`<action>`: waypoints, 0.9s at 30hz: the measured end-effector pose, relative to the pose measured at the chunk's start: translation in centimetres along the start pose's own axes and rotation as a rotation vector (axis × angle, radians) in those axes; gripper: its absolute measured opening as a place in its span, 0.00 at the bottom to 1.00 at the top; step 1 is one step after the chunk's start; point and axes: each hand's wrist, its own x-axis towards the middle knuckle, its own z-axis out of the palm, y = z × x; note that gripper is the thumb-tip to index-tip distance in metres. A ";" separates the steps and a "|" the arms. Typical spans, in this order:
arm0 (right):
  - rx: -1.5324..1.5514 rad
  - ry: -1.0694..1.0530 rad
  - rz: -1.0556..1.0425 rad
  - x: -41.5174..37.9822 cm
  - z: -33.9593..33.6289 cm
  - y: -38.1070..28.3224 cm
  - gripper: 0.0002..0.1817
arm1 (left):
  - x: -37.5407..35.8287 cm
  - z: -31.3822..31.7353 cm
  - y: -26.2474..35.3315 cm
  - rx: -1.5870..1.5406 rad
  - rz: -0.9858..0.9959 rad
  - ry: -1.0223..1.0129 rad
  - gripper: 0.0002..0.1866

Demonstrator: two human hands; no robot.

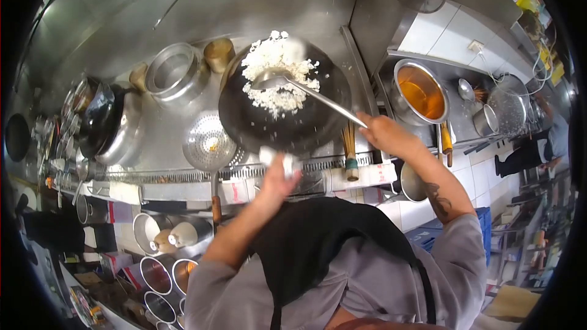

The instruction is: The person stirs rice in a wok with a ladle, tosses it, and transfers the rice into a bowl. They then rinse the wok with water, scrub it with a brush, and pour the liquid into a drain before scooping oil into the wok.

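White rice (pixel 275 55) is spread up the far side of a dark wok (pixel 247 123), with some grains scattered lower in it. My right hand (pixel 391 135) is closed around the end of a long metal ladle (pixel 324 99), whose bowl lies over the rice. At the wok's near rim, my left hand (pixel 280 180) is closed on a folded white cloth (pixel 269 156). The cloth covers the part of the rim under it, and my left fingers are slightly blurred.
Left of the wok are a perforated skimmer (pixel 208 137) and stacked metal pots (pixel 177 73). To the right stands a pot of orange liquid (pixel 422 95). A bamboo brush (pixel 350 153) lies by the near edge. Another person (pixel 538 146) is at far right.
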 end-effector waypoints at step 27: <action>1.457 0.228 -0.046 0.9 -6.1 -6.3 0.25 | 12.9 0.8 7.0 0.099 0.035 -0.031 0.07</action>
